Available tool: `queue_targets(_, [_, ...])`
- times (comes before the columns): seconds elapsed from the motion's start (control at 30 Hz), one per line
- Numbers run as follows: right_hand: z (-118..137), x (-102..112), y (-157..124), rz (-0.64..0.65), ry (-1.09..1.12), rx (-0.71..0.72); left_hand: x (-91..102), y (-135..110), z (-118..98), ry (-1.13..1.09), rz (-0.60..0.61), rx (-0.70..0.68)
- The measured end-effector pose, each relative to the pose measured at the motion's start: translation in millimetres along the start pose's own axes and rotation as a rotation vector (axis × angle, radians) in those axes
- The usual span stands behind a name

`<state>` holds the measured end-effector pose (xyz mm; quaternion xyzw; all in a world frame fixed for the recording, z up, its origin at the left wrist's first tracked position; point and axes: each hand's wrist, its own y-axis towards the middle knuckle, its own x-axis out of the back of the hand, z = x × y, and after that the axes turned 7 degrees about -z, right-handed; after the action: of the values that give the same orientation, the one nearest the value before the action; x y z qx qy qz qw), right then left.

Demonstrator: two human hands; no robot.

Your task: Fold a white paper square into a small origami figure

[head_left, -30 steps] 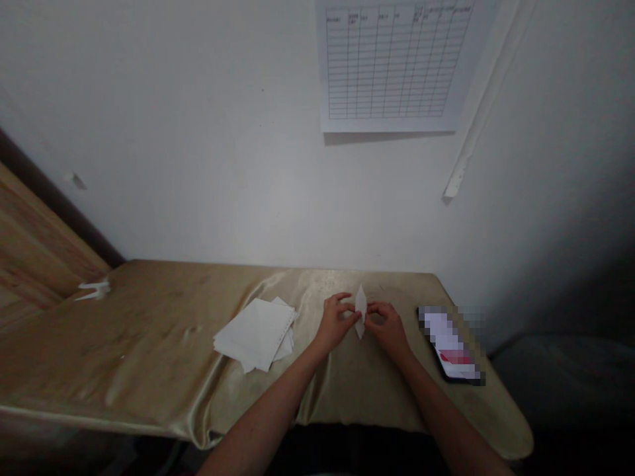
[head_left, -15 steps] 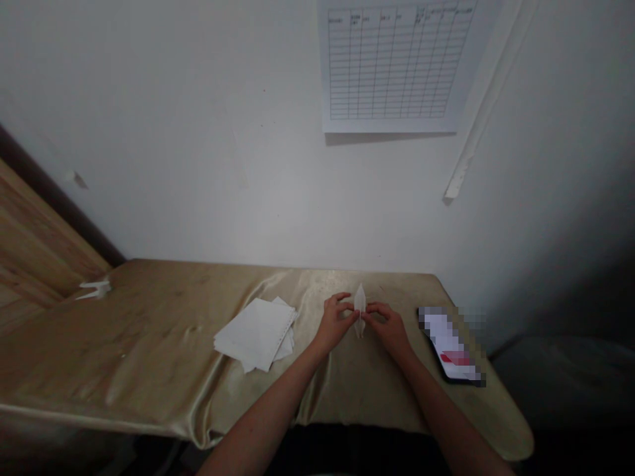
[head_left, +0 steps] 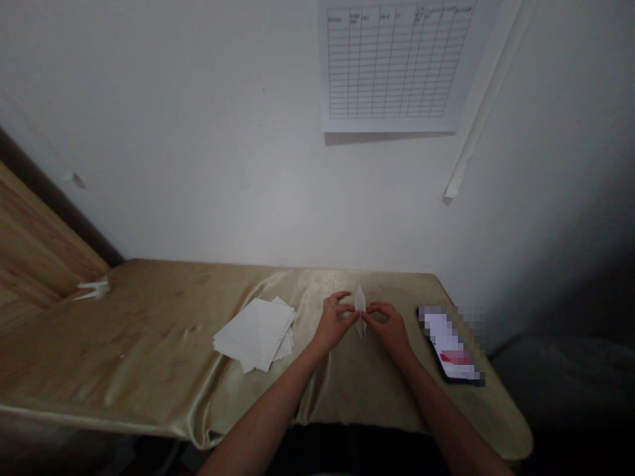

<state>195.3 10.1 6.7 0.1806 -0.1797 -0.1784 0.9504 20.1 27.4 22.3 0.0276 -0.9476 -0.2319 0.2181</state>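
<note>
Between my two hands is a small folded piece of white paper [head_left: 360, 299], narrow and pointed at its top. My left hand [head_left: 336, 318] pinches its left side with thumb and index finger, the other fingers slightly raised. From the right, my right hand [head_left: 387, 322] pinches it at about the same height, so the fingertips of both hands nearly meet on the paper. The lower end of the paper shows below the fingertips. Left of my left forearm lies a loose stack of white paper sheets [head_left: 256, 332].
A table with a shiny gold cloth [head_left: 159, 330] stands against a white wall. On its right lies a phone [head_left: 450, 347], partly blurred out. A white folded paper piece [head_left: 93, 289] sits at the far left. A printed grid sheet [head_left: 391, 66] hangs on the wall.
Both hands keep their pinch on the folded paper. Only its lower end has shifted very slightly; nothing else visibly differs.
</note>
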Motion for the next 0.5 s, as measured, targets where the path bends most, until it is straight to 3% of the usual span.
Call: queue_targets(0.5, [1.4, 0.6, 1.2, -0.008, -0.003, 0.033, -1.4, 1.8, 3.3, 0.018, 0.026, 0.019])
